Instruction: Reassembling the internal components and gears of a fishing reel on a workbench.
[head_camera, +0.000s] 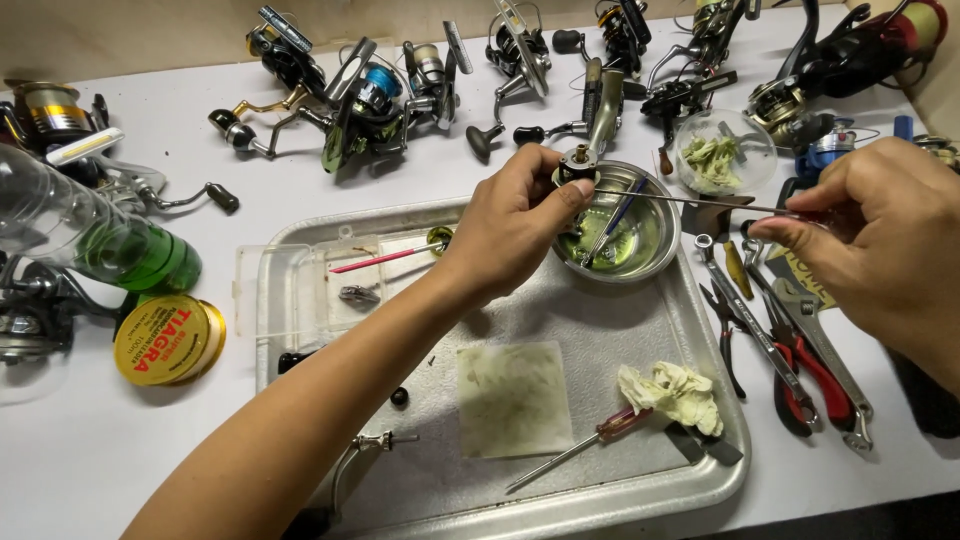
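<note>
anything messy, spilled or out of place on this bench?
No spill visible. Oddities: the clear plastic bottle lies on its side at the left, and a soiled crumpled tissue and stained paper square sit in the metal tray. The steel bowl overhangs the tray's rim.

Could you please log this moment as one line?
left hand: holds reel part over steel bowl | right hand: holds thin rod | metal tray

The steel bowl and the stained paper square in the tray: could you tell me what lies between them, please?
Nothing: in the head view, only bare tray separates the bowl from the paper.
</note>
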